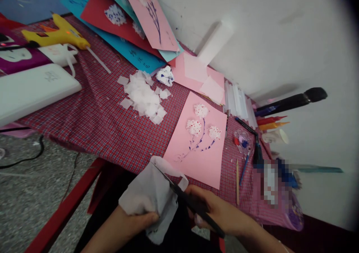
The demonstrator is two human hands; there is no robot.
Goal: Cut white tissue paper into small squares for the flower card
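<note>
L hand (138, 219): we pinch white tissue (143, 187) above our lap (185, 236).
R hand (214, 208): curled round blk scissors (182, 197); blades (162, 173) prob. touching tissue.
Table (106, 122): we have pink card (206, 163) w/ 3 flowers (194, 127), tissue-square pile (144, 98).

One view, worn on the person's head, looks forward and steeply down past the lap. It sits close: the left hand (136, 218) and right hand (211, 208) loom at the bottom edge, with the table (95, 113) just beyond. The frame is wide and tilted, taking in the floor (30, 187) at lower left and the wall (280, 43) at upper right, where dark rounds the corner.
</note>
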